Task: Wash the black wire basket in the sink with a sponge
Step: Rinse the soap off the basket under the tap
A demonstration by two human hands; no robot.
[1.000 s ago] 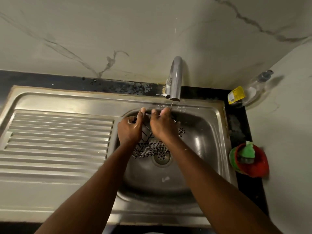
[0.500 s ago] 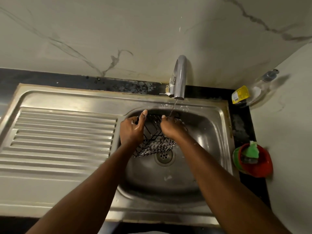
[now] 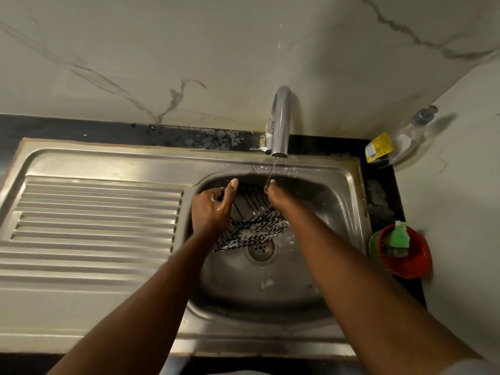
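Observation:
The black wire basket (image 3: 251, 223) stands tilted in the steel sink (image 3: 335, 212), just over the drain, with soap foam on its lower wires. My left hand (image 3: 212, 209) grips its left rim, thumb pointing up. My right hand (image 3: 277, 198) holds the basket's upper right rim, fingers curled down out of sight. A thin stream from the tap (image 3: 280, 123) falls onto my right hand. A green sponge (image 3: 398, 234) lies in a red bowl (image 3: 405, 262) on the counter to the right; neither hand holds it.
The ribbed steel drainboard (image 3: 94, 220) stretches to the left of the basin. A clear soap bottle with a yellow label (image 3: 392, 147) lies in the back right corner. Marble walls close in behind and to the right.
My right hand has slid from the basket's middle to its right rim under the stream. The basket is tipped more steeply. My left hand keeps its grip.

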